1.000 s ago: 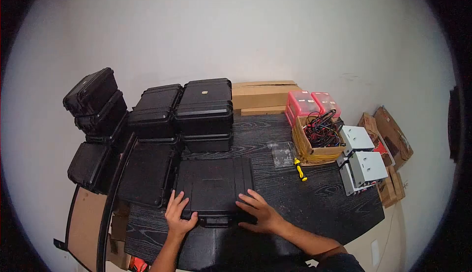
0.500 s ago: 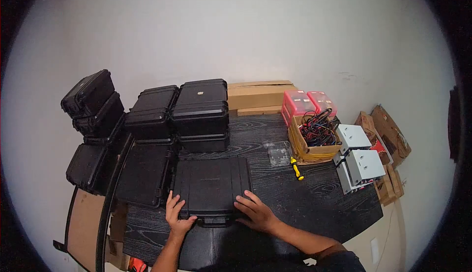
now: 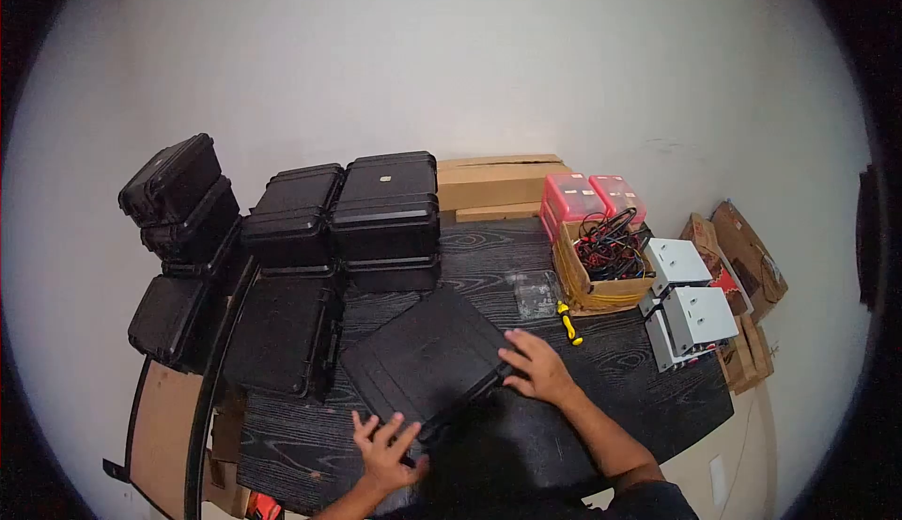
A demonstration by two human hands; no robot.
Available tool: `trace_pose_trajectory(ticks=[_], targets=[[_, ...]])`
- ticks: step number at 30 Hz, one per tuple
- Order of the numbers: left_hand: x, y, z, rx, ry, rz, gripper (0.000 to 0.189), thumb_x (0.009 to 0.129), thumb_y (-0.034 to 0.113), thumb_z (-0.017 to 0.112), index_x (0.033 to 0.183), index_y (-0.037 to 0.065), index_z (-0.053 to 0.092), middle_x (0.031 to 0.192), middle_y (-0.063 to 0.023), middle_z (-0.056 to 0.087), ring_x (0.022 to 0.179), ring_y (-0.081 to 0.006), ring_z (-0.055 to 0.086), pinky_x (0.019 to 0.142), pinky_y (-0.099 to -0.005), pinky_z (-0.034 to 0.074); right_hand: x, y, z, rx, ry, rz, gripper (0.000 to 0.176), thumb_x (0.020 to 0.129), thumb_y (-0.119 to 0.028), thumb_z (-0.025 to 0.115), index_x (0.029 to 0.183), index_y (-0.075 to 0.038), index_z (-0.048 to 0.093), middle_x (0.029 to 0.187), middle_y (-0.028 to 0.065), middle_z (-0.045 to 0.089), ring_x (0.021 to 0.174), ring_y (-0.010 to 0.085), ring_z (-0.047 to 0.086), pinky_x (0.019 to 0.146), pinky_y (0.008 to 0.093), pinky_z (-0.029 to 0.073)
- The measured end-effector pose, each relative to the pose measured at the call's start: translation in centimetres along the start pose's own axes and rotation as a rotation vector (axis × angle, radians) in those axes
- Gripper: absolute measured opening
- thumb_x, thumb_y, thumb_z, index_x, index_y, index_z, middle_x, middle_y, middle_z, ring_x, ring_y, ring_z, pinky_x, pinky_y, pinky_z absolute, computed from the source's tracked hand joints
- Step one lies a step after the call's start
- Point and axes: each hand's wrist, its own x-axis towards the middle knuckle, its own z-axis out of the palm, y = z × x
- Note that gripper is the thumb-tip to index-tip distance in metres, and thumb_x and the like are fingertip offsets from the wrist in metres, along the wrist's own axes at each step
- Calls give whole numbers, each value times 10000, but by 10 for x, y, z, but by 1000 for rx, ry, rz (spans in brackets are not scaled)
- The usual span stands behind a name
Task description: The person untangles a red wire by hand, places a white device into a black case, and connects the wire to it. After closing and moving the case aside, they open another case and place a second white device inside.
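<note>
A flat black hard case (image 3: 427,356) lies closed on the dark wood-grain table (image 3: 583,426), turned at an angle. At its near left corner is my left hand (image 3: 387,450), fingers spread, fingertips on or just over the case's edge. My right hand (image 3: 540,367) rests against the right corner, its fingers apart on the lid and its thumb below them. Left of this case lies another flat black case (image 3: 277,337).
Stacked black cases (image 3: 385,205) stand at the back, with more cases (image 3: 174,182) at far left. To the right are a box of cables (image 3: 606,257), a yellow screwdriver (image 3: 569,323), red-pink bins (image 3: 573,199), white metal boxes (image 3: 700,318) and cardboard (image 3: 498,182).
The flat case has rotated counterclockwise, away from the case on its left. My left hand has moved down and right, my right hand up and right.
</note>
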Motion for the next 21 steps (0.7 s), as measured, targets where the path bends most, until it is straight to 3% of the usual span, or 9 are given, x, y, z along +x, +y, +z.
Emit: trace_pose_trajectory(ticks=[2, 4, 6, 8, 9, 12, 15, 19, 21], targets=[[3, 12, -4, -13, -92, 45, 538, 785, 495, 796, 1258, 240, 780, 1408, -22, 597, 1316, -329, 401, 1215, -744, 151, -4, -1, 2, 16, 2, 105, 690, 869, -283, 818, 1483, -101, 562, 1567, 206, 494, 1411, 432, 507, 1150, 522, 445], [8, 8, -4, -20, -88, 97, 535, 779, 486, 805, 1256, 246, 780, 1392, -19, 611, 1281, -322, 437, 1211, -752, 149, -7, -16, 13, 251, 127, 407, 687, 933, -242, 770, 1537, -57, 499, 1632, 221, 425, 1455, 451, 464, 1182, 519, 408], [11, -18, 2, -32, -74, 231, 527, 828, 527, 738, 1241, 201, 776, 1365, -28, 644, 1157, -309, 530, 1204, -765, 143, -11, -46, 20, 312, 158, 435, 826, 970, -196, 721, 1625, 24, 269, 1714, 295, 185, 1559, 486, 272, 1249, 501, 304], [24, -34, -2, -115, -39, 118, 581, 897, 587, 614, 1229, 132, 758, 1358, -84, 652, 1153, -337, 545, 1202, -764, 141, -14, -75, 31, 349, 62, 458, 978, 952, -127, 722, 1647, 45, 57, 1702, 379, -47, 1575, 546, 142, 1279, 513, 227], [35, -37, -2, -119, 94, 71, 689, 981, 626, 465, 1278, 50, 699, 1422, -178, 596, 1277, -391, 512, 1214, -732, 143, -22, -82, 41, 350, 62, 463, 978, 952, -127, 722, 1647, 45, 57, 1702, 379, -47, 1575, 546, 142, 1279, 513, 227], [68, -42, -11, -193, 210, -193, 731, 1087, 560, 363, 1483, -43, 483, 1613, -286, 360, 1474, -456, 358, 1257, -579, 175, -34, -82, 67, 77, -101, 461, 1111, 947, -111, 733, 1633, 3, -134, 1658, 417, -162, 1513, 653, 152, 1240, 593, 286], [75, -67, 7, -368, 305, -376, 710, 1108, 494, 387, 1589, -27, 357, 1660, -229, 333, 1495, -365, 357, 1257, -478, 220, -36, -86, 69, 181, -103, 523, 1101, 947, -103, 731, 1638, -4, -121, 1661, 431, -109, 1520, 644, 144, 1228, 577, 316], [69, -92, 29, -712, 285, -569, 678, 1105, 478, 448, 1573, -10, 397, 1605, -175, 414, 1450, -319, 412, 1236, -433, 261, -26, -97, 60, 218, -57, 549, 1143, 948, -86, 733, 1638, -27, -176, 1672, 428, -48, 1550, 599, 129, 1227, 546, 328], [67, -103, 35, -936, 274, -692, 658, 1104, 467, 488, 1563, 1, 424, 1568, -140, 468, 1420, -289, 448, 1221, -404, 288, -25, -101, 63, 723, 81, 703, 1206, 942, -52, 737, 1625, -47, -256, 1697, 396, -11, 1591, 520, 100, 1262, 501, 268]])
